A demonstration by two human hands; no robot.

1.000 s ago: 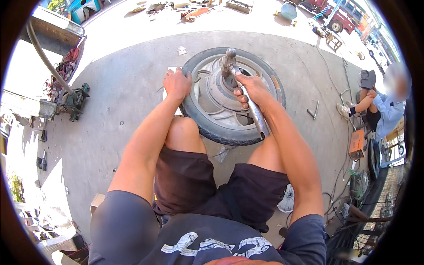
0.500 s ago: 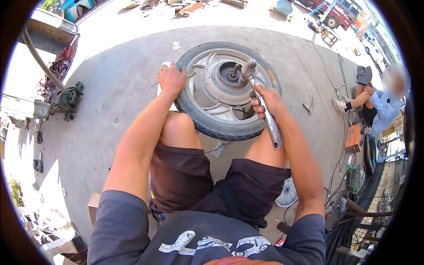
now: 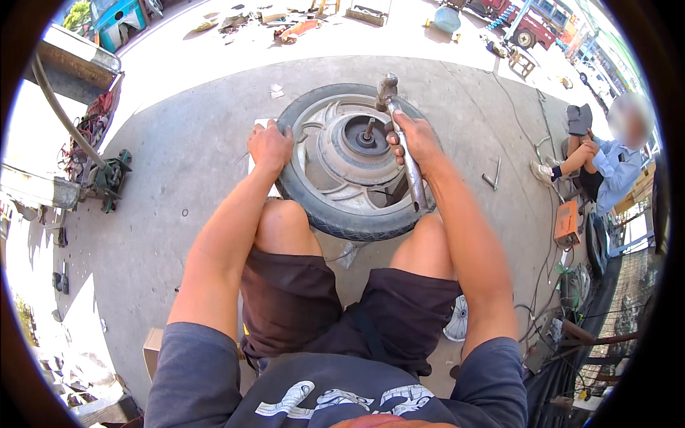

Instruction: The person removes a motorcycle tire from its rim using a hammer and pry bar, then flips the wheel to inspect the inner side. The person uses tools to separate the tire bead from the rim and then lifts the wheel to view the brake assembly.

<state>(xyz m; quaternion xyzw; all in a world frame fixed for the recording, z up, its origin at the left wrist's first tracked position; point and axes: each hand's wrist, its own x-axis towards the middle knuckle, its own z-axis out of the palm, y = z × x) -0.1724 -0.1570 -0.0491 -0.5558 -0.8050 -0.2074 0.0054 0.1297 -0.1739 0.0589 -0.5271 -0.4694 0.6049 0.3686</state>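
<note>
The grip of the right hand is wrapped around the metal handle of a hammer, held at a slant over the right part of the wheel, its head beyond the wheel's hub and its handle end at the near right edge of the tyre. The left hand is at the tyre's left edge, beside a pale flat piece; whether its fingers are clamped on anything I cannot tell. The wheel lies flat on the concrete floor, with an axle standing up from its hub. Along the wheel's near edge the two bent knees leave a narrow gap, where a scrap of clear plastic lies. Left of the wheel, a wide stretch of floor reaches to a green metal stand. Paper scraps lie just past its far left edge. Right of the wheel there is elbow room as far as an L-shaped tool; cables, an orange box and a seated person bound that side farther out.
</note>
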